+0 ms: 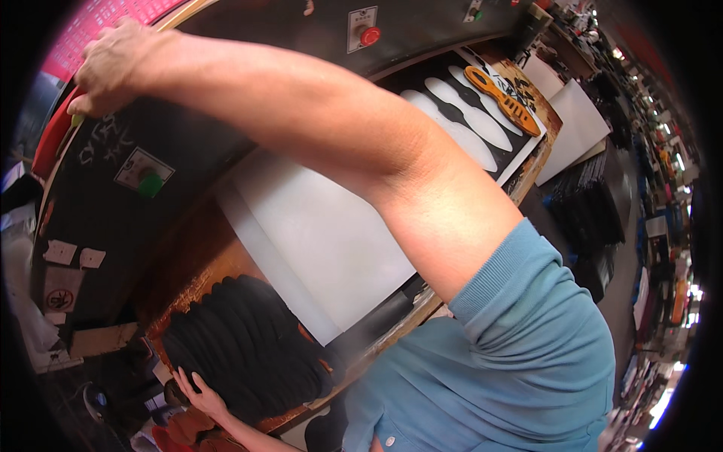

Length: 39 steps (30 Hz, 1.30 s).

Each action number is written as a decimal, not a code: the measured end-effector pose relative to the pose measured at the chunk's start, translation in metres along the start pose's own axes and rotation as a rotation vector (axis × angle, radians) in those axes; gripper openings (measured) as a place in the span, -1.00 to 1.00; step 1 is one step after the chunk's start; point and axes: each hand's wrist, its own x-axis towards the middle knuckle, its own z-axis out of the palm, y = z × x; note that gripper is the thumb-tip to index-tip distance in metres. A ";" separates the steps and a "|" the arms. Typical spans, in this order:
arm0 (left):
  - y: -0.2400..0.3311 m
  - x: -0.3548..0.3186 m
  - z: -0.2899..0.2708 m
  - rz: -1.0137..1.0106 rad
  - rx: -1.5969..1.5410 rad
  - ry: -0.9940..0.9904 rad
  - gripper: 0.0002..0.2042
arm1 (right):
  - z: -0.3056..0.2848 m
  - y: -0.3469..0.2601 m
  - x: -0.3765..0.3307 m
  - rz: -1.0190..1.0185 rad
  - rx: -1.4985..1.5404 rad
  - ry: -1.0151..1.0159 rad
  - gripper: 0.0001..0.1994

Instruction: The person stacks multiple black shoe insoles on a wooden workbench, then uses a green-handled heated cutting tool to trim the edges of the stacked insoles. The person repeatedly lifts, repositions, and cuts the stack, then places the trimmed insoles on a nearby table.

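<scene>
Workshop clutter fills the right edge, with dark stacks and shelves running away into the distance, and in front of it stands a big cutting press whose dark head (pixel 226 113) spans the upper part of the view. At the upper left corner of that press head, the person's right hand (pixel 113 64) reaches across, arm stretched over everything, fingers curled down over the edge of the head beside a red part (pixel 53 132); whether they actually clench something there I cannot tell. Just below that hand, on the face of the press head, sits a green button (pixel 151 184), and along the top of the head a red button (pixel 370 35). Under the head lies a white cutting board (pixel 324 226). Below the board, toward the lower left, a stack of black cut pieces (pixel 248 346) lies fanned in overlapping rows on the worn orange bench top (pixel 203 271), and the left hand (pixel 197 395) rests against the lower edge of that stack, fingers spread open and flat on it. To the upper right of the press head, a black sheet (pixel 497 151) shows sole-shaped cut-outs with white beneath, and an orange cutting die (pixel 503 99) lies on it. The outstretched arm and blue sleeve (pixel 527 324) hide much of the bench.
</scene>
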 end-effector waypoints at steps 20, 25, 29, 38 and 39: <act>0.063 -0.028 -0.009 -0.519 -0.441 -0.061 -0.30 | 0.067 -0.243 -0.348 0.408 0.555 -0.499 -0.34; 0.109 -0.040 -0.005 -0.597 -0.715 -0.013 -0.33 | 0.071 -0.242 -0.329 0.986 1.036 -0.395 -0.47; 0.139 -0.057 -0.011 -0.613 -0.828 0.014 -0.34 | 0.052 -0.237 -0.339 1.128 1.343 -0.774 -0.41; 0.170 -0.059 -0.001 -0.663 -1.115 -0.004 -0.33 | 0.042 -0.263 -0.313 1.451 1.735 -0.756 -0.48; 0.173 -0.057 0.000 -0.685 -1.122 -0.004 -0.32 | 0.044 -0.265 -0.307 1.432 1.741 -0.742 -0.47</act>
